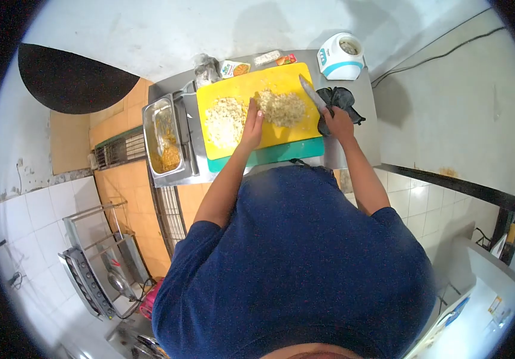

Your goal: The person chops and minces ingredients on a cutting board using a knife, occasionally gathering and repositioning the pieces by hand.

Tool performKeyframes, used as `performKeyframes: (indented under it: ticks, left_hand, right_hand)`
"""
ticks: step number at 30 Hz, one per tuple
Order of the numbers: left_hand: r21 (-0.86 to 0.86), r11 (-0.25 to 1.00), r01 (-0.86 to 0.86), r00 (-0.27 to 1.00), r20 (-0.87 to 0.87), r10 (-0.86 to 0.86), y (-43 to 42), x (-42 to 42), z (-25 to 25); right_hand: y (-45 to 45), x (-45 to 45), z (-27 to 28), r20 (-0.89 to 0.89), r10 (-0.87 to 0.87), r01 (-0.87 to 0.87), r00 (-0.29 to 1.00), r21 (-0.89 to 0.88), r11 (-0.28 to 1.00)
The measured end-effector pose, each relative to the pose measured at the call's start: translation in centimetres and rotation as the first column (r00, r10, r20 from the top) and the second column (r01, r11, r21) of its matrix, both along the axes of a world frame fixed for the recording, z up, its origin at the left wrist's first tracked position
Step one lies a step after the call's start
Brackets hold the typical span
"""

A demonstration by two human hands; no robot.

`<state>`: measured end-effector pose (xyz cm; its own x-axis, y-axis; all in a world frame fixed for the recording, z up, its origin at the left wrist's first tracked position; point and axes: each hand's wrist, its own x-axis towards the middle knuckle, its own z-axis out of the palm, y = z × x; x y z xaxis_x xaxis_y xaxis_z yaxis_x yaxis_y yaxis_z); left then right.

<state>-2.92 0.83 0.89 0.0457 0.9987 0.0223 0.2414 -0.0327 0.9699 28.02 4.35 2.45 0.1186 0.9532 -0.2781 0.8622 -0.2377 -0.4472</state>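
Head view: The left hand [253, 124] is set on edge with its fingers extended and stands between two piles of chopped food, beside the pale, finely chopped right pile [282, 108]. The whiter left pile [225, 121] lies on the other side. Both piles rest on a yellow rectangular cutting board [267, 76], which overlaps a green board [293, 149] on the grey metal bench [363, 137].

The right hand [337, 123] is closed around the handle of a silver-bladed knife [312, 94]; the blade angles over the right side of the yellow board. The hands are apart from each other.

A crumpled black item [344, 97] lies beside the right hand. A white and light-blue appliance [340, 58] stands behind it. A rectangular steel pan [148, 143] containing orange-yellow food [169, 157] is left of the boards.
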Motion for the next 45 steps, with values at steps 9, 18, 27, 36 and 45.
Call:
performKeyframes:
  ticks: [9,18,27,36,45]
  left_hand:
    - [-0.038,0.999,0.002,1.000,0.030,0.000,0.1,-0.2,0.1]
    - [-0.043,0.999,-0.012,1.000,0.011,0.012,0.3,-0.4,-0.6]
    - [-0.014,1.000,-0.025,1.000,-0.016,0.025,-0.2,-0.1,-0.9]
    - [-0.011,1.000,-0.019,0.999,0.037,0.019,-0.1,-0.3,-1.3]
    - [-0.033,0.999,-0.011,1.000,-0.012,0.010,-0.1,-0.5,-0.8]
  right_hand:
    - [-2.6,-0.5,-2.9,-0.403,-0.050,0.097,0.914,0.097,0.991]
    - [-4.8,-2.2,-2.9,-0.521,-0.112,0.134,0.846,0.005,0.991]
    - [-2.8,1.3,-1.5,-0.297,0.012,0.061,0.955,0.236,0.970]
    - [-1.2,1.3,-1.1,-0.119,0.024,0.005,0.993,0.239,0.971]
    - [0.2,2.0,-0.6,-0.073,0.082,-0.060,0.994,0.266,0.962]
